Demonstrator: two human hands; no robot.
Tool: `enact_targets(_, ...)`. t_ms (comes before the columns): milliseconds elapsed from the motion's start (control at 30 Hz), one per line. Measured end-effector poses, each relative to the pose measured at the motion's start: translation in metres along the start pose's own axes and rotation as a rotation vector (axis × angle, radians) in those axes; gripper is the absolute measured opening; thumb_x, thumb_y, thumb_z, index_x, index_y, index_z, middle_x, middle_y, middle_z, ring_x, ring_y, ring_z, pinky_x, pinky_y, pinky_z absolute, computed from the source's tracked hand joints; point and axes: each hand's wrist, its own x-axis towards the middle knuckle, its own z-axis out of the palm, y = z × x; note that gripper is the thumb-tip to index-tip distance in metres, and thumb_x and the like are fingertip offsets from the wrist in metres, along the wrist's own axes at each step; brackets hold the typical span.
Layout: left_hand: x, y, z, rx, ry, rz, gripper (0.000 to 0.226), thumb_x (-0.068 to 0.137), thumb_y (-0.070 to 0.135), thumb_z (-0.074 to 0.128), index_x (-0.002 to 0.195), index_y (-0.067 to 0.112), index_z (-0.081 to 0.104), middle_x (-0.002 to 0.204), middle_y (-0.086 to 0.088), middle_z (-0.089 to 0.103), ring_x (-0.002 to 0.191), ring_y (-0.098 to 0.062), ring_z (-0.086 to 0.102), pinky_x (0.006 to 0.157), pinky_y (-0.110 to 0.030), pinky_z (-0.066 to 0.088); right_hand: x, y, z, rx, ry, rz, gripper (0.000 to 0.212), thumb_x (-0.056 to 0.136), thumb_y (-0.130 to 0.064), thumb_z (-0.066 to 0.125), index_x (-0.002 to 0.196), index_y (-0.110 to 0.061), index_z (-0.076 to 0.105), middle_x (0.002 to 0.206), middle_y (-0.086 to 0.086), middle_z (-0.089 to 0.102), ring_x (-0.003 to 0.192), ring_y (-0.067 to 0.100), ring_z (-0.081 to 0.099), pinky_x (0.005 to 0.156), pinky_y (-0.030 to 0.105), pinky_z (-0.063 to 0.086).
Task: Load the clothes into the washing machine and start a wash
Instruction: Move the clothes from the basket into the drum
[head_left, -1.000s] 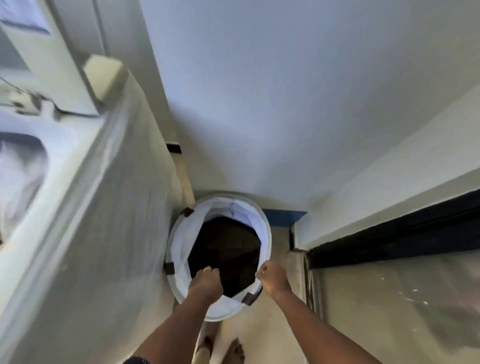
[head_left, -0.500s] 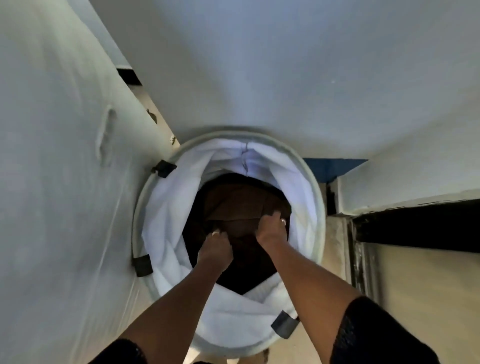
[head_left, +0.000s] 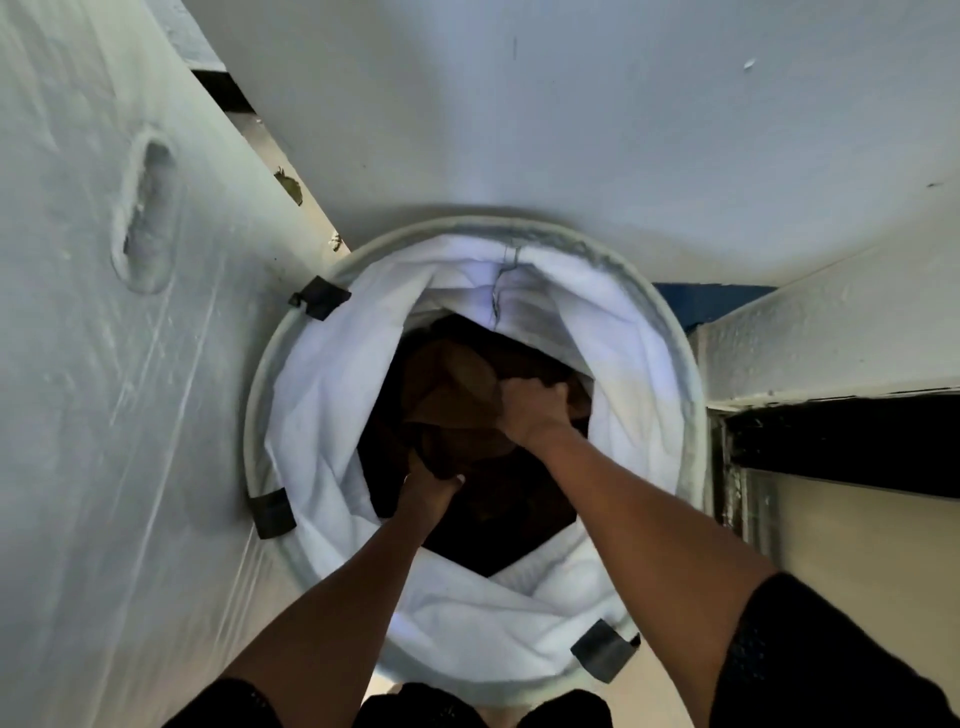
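A round white laundry basket (head_left: 322, 415) with a fabric liner and dark strap tabs stands on the floor right below me. Dark brown clothes (head_left: 447, 389) lie bunched inside it. Both arms reach down into the basket. My right hand (head_left: 530, 410) is closed on a fold of the brown cloth near the middle. My left hand (head_left: 426, 491) grips the same bundle lower down, its fingers partly buried in the fabric. The washing machine's white side (head_left: 104, 364), wrapped in plastic film, rises at the left.
A white wall (head_left: 571, 130) runs behind the basket. A white ledge (head_left: 831, 343) and a dark frame (head_left: 841, 441) stand at the right. The basket sits in a narrow gap between machine and ledge. A recessed grip (head_left: 148, 208) marks the machine's side.
My head has come lower and closer to the basket. Both hands went from the basket rim down inside and have closed on the brown clothes.
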Motion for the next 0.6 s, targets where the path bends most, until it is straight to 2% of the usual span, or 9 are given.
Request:
enact_targets(67, -0.012, 0.005, -0.003, -0.198, -0.001, -0.033, 0.076, 0.089, 0.025, 0.06, 0.148, 0.01, 0.013, 0.142, -0.019, 0.04, 0.131, -0.035, 0.039, 0.111, -0.04, 0.031, -0.024, -0.023, -0.006, 0.013, -0.032, -0.07, 0.027, 0.092, -0.024, 0.05, 0.117, -0.016, 0.056, 0.121, 0.01, 0.059, 0.117, 0.031, 0.053, 0.105, 0.051, 0.024)
enact_targets(133, -0.03, 0.014, -0.011, -0.523, -0.048, -0.106, 0.052, 0.095, 0.033, 0.047, 0.142, 0.013, 0.033, 0.138, -0.014, 0.047, 0.127, -0.032, 0.045, 0.105, -0.043, 0.038, -0.054, -0.037, -0.018, 0.066, -0.064, -0.095, 0.026, 0.093, -0.026, 0.047, 0.116, -0.015, 0.055, 0.121, 0.013, 0.057, 0.115, 0.036, 0.052, 0.105, 0.053, 0.024)
enact_targets(200, -0.049, 0.021, -0.021, -0.777, -0.087, -0.192, 0.05, 0.097, 0.048, 0.035, 0.135, 0.017, 0.046, 0.132, -0.01, 0.055, 0.12, -0.03, 0.052, 0.093, -0.042, 0.042, -0.086, -0.044, -0.025, 0.139, -0.049, -0.079, 0.025, 0.093, -0.018, 0.042, 0.113, -0.016, 0.057, 0.119, 0.013, 0.057, 0.114, 0.037, 0.053, 0.103, 0.05, 0.028)
enact_targets(233, -0.06, 0.024, -0.026, -0.818, -0.097, -0.207, 0.056, 0.095, 0.055, 0.031, 0.134, 0.018, 0.047, 0.131, -0.01, 0.056, 0.118, -0.031, 0.053, 0.09, -0.042, 0.042, -0.102, -0.044, -0.029, 0.183, -0.018, -0.059, 0.025, 0.091, -0.014, 0.042, 0.11, -0.016, 0.059, 0.117, 0.013, 0.058, 0.113, 0.037, 0.053, 0.101, 0.047, 0.03)
enact_targets(333, -0.093, 0.03, -0.037, -0.803, -0.127, -0.211, 0.07, 0.089, 0.068, 0.029, 0.132, 0.016, 0.049, 0.129, -0.013, 0.057, 0.114, -0.032, 0.054, 0.088, -0.047, 0.04, -0.148, -0.04, -0.041, 0.278, 0.073, -0.05, 0.02, 0.089, -0.012, 0.045, 0.099, -0.015, 0.062, 0.105, 0.013, 0.064, 0.106, 0.036, 0.058, 0.093, 0.041, 0.039)
enact_targets(400, -0.115, 0.034, -0.041, -0.79, -0.161, -0.198, 0.071, 0.088, 0.068, 0.032, 0.129, 0.013, 0.051, 0.125, -0.014, 0.059, 0.105, -0.03, 0.056, 0.087, -0.046, 0.041, -0.174, -0.037, -0.053, 0.315, 0.151, -0.088, 0.022, 0.087, -0.006, 0.043, 0.094, -0.012, 0.063, 0.096, 0.012, 0.067, 0.098, 0.034, 0.06, 0.082, 0.035, 0.044)
enact_targets(500, -0.157, 0.046, -0.052, -0.694, -0.108, -0.125, 0.053, 0.094, 0.054, 0.037, 0.126, 0.014, 0.049, 0.12, -0.008, 0.057, 0.101, -0.024, 0.054, 0.084, -0.037, 0.044, -0.204, -0.03, -0.084, 0.366, 0.273, -0.137, 0.022, 0.084, 0.0, 0.043, 0.086, -0.004, 0.064, 0.088, 0.014, 0.066, 0.087, 0.03, 0.062, 0.065, 0.029, 0.037)
enact_targets(533, -0.168, 0.047, -0.055, -0.622, -0.047, -0.072, 0.046, 0.096, 0.047, 0.041, 0.129, 0.016, 0.045, 0.123, -0.006, 0.054, 0.107, -0.025, 0.053, 0.089, -0.038, 0.045, -0.21, -0.027, -0.093, 0.377, 0.301, -0.151, 0.021, 0.083, 0.002, 0.044, 0.082, -0.002, 0.064, 0.085, 0.015, 0.066, 0.084, 0.03, 0.062, 0.063, 0.028, 0.036)
enact_targets(600, -0.184, 0.047, -0.061, -0.368, 0.11, 0.106, 0.048, 0.095, 0.024, 0.05, 0.138, 0.01, 0.037, 0.135, -0.012, 0.048, 0.122, -0.032, 0.046, 0.103, -0.042, 0.039, -0.224, -0.019, -0.116, 0.395, 0.344, -0.171, 0.02, 0.079, 0.005, 0.045, 0.073, 0.0, 0.063, 0.079, 0.016, 0.065, 0.079, 0.032, 0.062, 0.062, 0.033, 0.041)
